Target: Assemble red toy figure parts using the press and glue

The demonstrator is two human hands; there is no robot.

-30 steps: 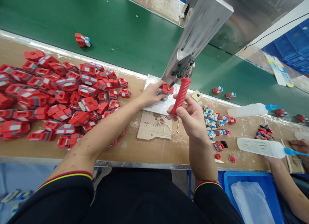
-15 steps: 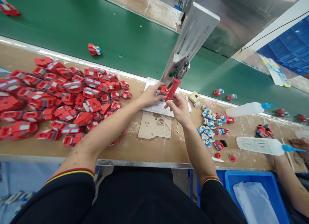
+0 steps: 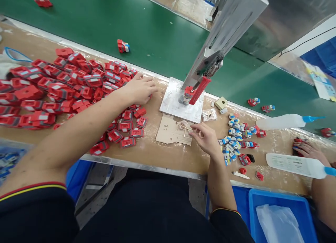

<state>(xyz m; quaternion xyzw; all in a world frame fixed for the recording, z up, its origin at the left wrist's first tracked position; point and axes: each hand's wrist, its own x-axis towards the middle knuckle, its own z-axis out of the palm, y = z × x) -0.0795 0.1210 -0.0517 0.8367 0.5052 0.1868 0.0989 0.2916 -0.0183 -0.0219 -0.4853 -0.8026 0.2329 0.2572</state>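
Note:
My left hand (image 3: 140, 89) reaches over the right edge of the pile of red and grey plastic toy parts (image 3: 91, 80). Its fingers are stretched out, and a bit of red shows beneath them. Beside the right edge of a cardboard piece (image 3: 172, 133), my right hand (image 3: 206, 136) has thumb and fingertips pinched together; what lies between them is too small to make out. A coil of pale string (image 3: 183, 125) rests on the cardboard, close to those fingertips. Behind it stands a toggle clamp with a red handle (image 3: 201, 91) on a metal plate (image 3: 170, 105).
Small white-and-blue toy parts (image 3: 232, 140) lie in a heap right of my right arm. Two glue bottles (image 3: 282, 121) with blue tips lie farther right, near a co-worker's hand (image 3: 311, 150). A green conveyor belt (image 3: 157, 36) runs behind the bench. A blue bin (image 3: 278, 197) stands below.
My left hand has left the clamp and moved left to the red pile. My right hand has let go of the red handle and come down beside the cardboard. The view has shifted slightly.

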